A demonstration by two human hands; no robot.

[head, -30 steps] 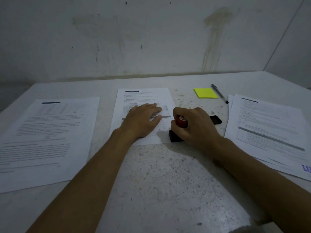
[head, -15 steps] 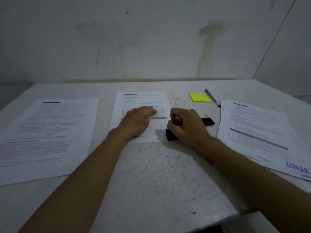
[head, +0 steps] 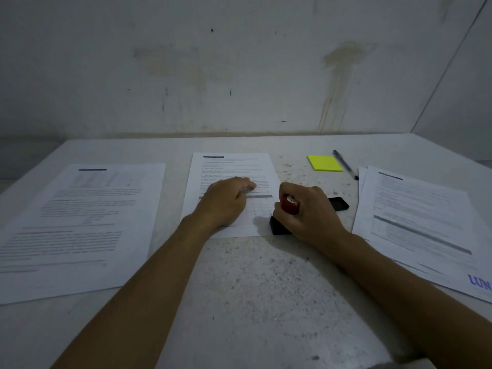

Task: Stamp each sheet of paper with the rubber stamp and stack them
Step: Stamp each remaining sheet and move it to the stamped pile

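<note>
While the left hand (head: 226, 202) lies flat at nine o'clock on the middle sheet (head: 234, 177), the right hand (head: 306, 211) grips the rubber stamp (head: 286, 217) on its right corner.

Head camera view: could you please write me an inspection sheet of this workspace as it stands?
Surface: pale speckled table, stained near the middle.
Job's things: middle sheet lies flat under both hands; rubber stamp, red handle and black base, sits on its lower right corner. Left sheet shows no stamp. Right stack bears a blue stamp mark at its near corner.
Clutter: yellow sticky notes, pen, black ink pad behind the right hand.
Hands: left hand rests flat on the middle sheet; right hand grips the stamp.
Cables: nothing seen.
Surroundings: stained white wall.
</note>
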